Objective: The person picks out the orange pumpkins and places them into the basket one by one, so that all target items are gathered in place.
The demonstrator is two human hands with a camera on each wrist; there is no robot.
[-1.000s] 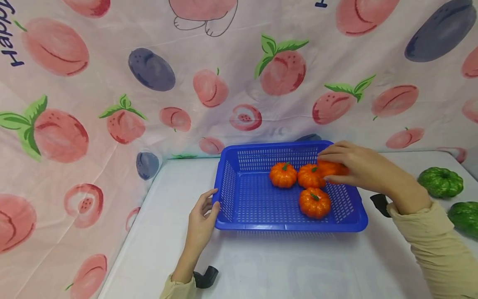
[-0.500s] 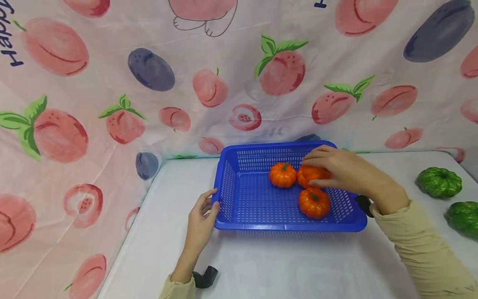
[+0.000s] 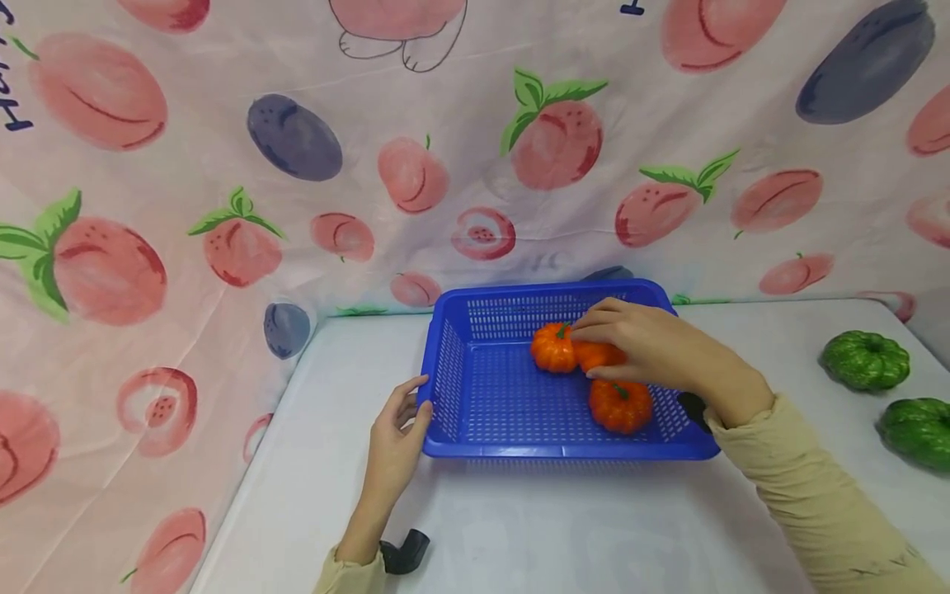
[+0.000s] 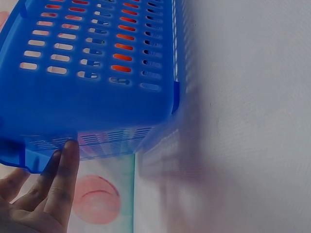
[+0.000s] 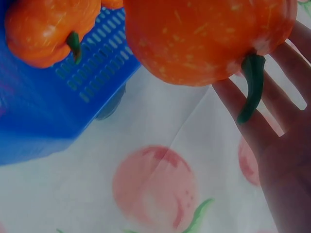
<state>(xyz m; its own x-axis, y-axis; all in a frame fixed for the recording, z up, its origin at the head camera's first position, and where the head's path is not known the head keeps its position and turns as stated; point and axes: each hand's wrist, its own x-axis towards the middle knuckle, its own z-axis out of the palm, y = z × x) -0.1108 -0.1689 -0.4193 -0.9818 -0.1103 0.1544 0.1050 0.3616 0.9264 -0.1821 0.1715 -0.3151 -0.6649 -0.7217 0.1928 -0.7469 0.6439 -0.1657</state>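
A blue plastic basket (image 3: 564, 451) with slotted walls stands on the white table. At its left end my left hand (image 3: 393, 441) holds the rim; in the left wrist view its fingers (image 4: 63, 184) reach to the outer wall. Over the basket's right half, my right hand (image 3: 646, 342) grips a small orange pumpkin (image 5: 209, 39) with a dark green stem. Beside the held pumpkin, another orange pumpkin (image 3: 552, 348) lies to the left and one more pumpkin (image 3: 621, 406) in front. The hand and its pumpkin hide the spot behind them.
Two green pumpkins, a rear one (image 3: 866, 360) and a nearer one (image 3: 916, 433), sit on the table at the right. A pink fruit-print cloth (image 3: 371, 107) hangs behind the table and along its left side.
My right hand has moved left, carrying the orange pumpkin from the basket's right end in over the other pumpkins. My left hand has stayed at the left rim.
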